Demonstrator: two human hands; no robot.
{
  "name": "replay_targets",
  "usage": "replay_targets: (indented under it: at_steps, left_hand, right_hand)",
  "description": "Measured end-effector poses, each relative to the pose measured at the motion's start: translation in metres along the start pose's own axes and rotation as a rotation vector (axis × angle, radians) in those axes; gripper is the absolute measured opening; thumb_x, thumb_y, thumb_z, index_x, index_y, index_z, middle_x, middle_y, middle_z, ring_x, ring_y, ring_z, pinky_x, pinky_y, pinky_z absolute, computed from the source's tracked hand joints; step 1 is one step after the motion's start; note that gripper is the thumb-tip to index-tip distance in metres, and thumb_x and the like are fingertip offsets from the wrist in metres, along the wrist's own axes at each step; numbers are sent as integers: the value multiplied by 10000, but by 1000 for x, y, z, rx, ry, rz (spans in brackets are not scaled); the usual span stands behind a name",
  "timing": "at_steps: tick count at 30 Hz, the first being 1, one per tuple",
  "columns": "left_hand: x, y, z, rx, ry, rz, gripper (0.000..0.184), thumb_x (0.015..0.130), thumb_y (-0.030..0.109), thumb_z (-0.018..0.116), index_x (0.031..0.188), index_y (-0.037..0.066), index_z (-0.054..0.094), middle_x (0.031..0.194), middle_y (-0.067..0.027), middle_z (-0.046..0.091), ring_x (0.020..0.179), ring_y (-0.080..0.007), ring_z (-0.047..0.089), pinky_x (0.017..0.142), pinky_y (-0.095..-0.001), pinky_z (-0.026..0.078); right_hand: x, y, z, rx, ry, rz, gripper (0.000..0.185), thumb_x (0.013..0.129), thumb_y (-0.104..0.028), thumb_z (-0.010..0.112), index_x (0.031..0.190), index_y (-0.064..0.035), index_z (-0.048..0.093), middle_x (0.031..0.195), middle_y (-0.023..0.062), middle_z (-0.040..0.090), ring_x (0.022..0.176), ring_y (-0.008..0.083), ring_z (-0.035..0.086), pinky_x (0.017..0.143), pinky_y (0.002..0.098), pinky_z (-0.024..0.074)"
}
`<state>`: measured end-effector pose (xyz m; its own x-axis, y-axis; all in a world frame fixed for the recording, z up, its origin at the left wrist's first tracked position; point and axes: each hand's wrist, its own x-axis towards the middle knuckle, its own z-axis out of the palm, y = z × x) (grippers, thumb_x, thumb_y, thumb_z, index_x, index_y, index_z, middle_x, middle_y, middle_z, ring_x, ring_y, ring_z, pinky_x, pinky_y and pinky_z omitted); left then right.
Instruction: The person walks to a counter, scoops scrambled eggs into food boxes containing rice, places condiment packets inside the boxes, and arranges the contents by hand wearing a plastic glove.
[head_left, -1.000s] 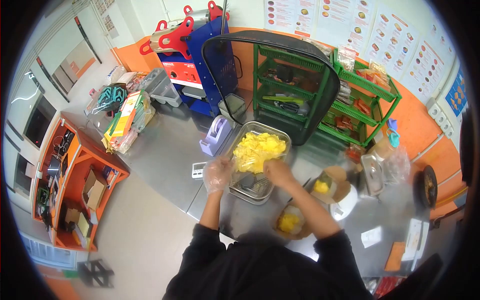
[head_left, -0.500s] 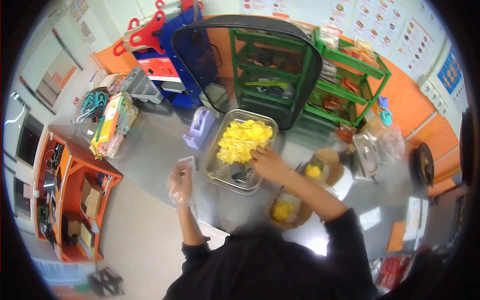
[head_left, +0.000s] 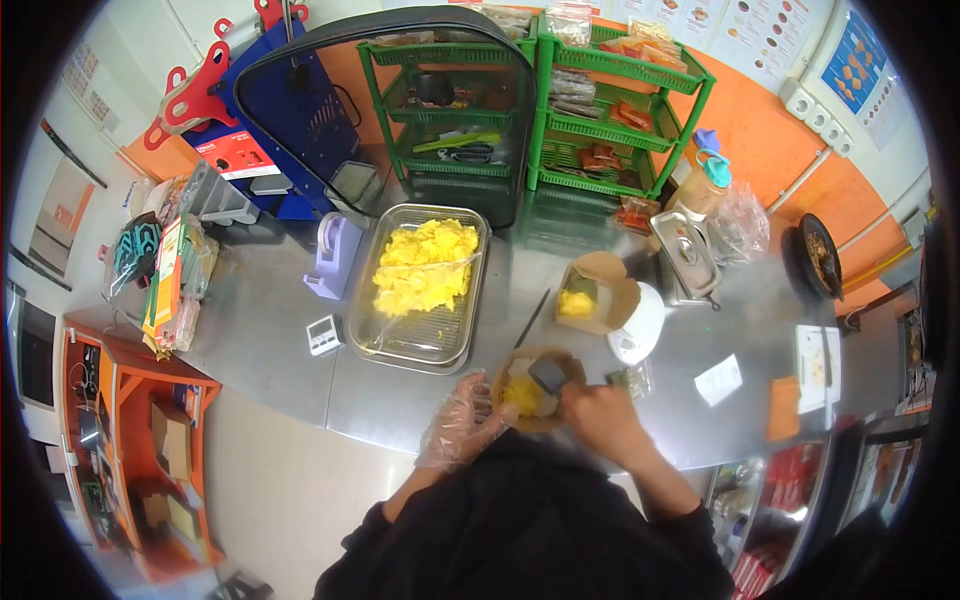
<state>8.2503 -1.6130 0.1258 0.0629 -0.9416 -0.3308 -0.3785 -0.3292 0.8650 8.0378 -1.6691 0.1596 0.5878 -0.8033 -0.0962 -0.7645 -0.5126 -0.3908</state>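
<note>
My left hand (head_left: 465,422), in a clear plastic glove, is at the left side of a brown paper box (head_left: 548,422) near the counter's front edge, its fingers apart. Yellow food (head_left: 521,395) lies inside this box. My right hand (head_left: 602,420) is closed on a dark scoop (head_left: 546,377), whose head is over the box. Farther back, a second paper box (head_left: 606,318) with yellow food stands beside a white round object (head_left: 637,335). A metal tray (head_left: 432,352) holds a heap of yellow food partly covered by clear film.
A lilac tape dispenser (head_left: 336,256) and a white timer (head_left: 323,335) are left of the tray. Behind stand a dark-framed screen (head_left: 521,120) and green racks (head_left: 620,125). A lidded metal container (head_left: 684,257) and a white paper (head_left: 719,380) are at the right.
Both hands have moved from around the tray to the front paper box. My right hand now holds the dark scoop that lay in the tray. The view has shifted to the right.
</note>
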Motion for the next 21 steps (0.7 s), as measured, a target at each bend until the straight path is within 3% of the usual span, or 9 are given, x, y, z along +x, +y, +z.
replay_targets:
  at_steps: [2, 9, 11, 12, 14, 15, 18, 20, 21]
  left_hand:
    - [-2, 0, 5, -92, 31, -40, 666, 836, 292, 674, 1318, -23, 341, 1039, -189, 608, 955, -260, 629, 806, -322, 506]
    - [1, -34, 12, -150, -48, -20, 617, 847, 252, 651, 1319, -9, 353, 1087, -190, 600, 985, -293, 623, 848, -361, 489]
    - [-6, -24, 13, 97, 255, 202, 492, 850, 211, 644, 1248, 0, 445, 1014, -190, 627, 924, -315, 636, 825, -374, 497]
    - [-6, -18, 9, 94, 256, 202, 492, 850, 211, 644, 1248, 0, 445, 1014, -190, 627, 924, -315, 636, 825, -374, 497]
    - [1, -3, -3, 313, 347, 683, 392, 828, 166, 657, 1163, 10, 526, 988, -198, 628, 856, -342, 635, 764, -379, 518]
    - [3, 8, -5, 312, 343, 683, 392, 828, 166, 657, 1163, 10, 526, 988, -198, 628, 856, -342, 635, 764, -379, 518]
    - [16, 31, 1, 438, 76, 871, 339, 806, 120, 666, 1102, 25, 531, 942, -178, 626, 840, -342, 624, 718, -383, 527]
    - [32, 33, 18, 905, -239, 670, 230, 792, 115, 624, 1000, 20, 594, 846, -172, 648, 763, -332, 646, 638, -395, 533]
    - [39, 33, 24, 912, -245, 679, 230, 792, 115, 624, 1000, 20, 594, 846, -172, 648, 763, -332, 646, 638, -395, 533]
  right_hand:
    - [-1, 1, 18, -90, 95, -126, 59, 772, -92, 564, 785, -35, 560, 667, 125, 619, 592, 312, 626, 535, 396, 504]
    - [1, 6, 28, -153, 62, -126, 61, 768, -100, 558, 766, -41, 541, 661, 120, 617, 577, 300, 625, 515, 390, 494]
    - [1, 3, 21, -103, 33, -82, 86, 739, -58, 574, 813, -17, 556, 721, 131, 635, 637, 306, 649, 555, 389, 513]
    - [-1, 3, 18, -106, 32, -84, 86, 739, -58, 574, 813, -17, 556, 721, 131, 635, 637, 306, 649, 555, 389, 513]
    - [-6, 2, 12, -31, 95, -44, 72, 776, -78, 572, 806, -17, 549, 694, 146, 625, 616, 323, 633, 547, 407, 501]
    - [-9, 2, 8, -30, 94, -40, 72, 776, -78, 572, 806, -17, 549, 694, 146, 625, 616, 323, 633, 547, 407, 501]
    - [-16, 2, -1, 85, 180, 16, 90, 822, -101, 561, 806, -15, 541, 679, 155, 616, 607, 342, 616, 545, 425, 491]
    - [-21, 5, -2, 160, 251, 98, 82, 801, -87, 600, 868, -41, 614, 701, 156, 633, 619, 350, 610, 574, 425, 489]
    - [-23, 6, -1, 163, 260, 105, 82, 801, -87, 600, 868, -41, 614, 701, 156, 633, 619, 350, 610, 574, 425, 489]
